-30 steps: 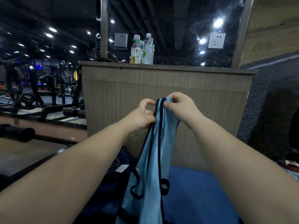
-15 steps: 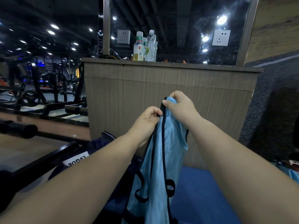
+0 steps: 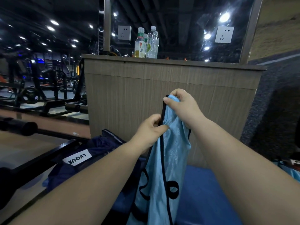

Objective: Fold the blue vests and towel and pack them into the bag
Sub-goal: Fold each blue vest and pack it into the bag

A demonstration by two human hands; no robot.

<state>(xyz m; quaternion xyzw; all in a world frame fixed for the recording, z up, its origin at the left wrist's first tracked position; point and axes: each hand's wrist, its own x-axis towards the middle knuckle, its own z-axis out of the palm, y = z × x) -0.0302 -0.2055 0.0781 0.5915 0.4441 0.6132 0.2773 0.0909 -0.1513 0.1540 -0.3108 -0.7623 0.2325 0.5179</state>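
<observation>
Folding is the step in hand: the light-blue vest (image 3: 172,159) hangs upright in the air, doubled lengthwise along its black trim. The right hand (image 3: 183,106) pinches its top between thumb and curled fingers, while the left hand (image 3: 150,132) just below grips the trimmed edge. Next, I judge, the hanging length must be raised or laid on the blue surface (image 3: 203,184) to halve it. The navy bag (image 3: 97,148) slumps beside the vest, to its left; whether anything lies inside cannot be told. More light-blue cloth (image 3: 292,173) shows at the right edge.

light-blue vest (image 3: 168,159) (black trim), navy bag (image 3: 100,148), blue mat (image 3: 203,192)
</observation>
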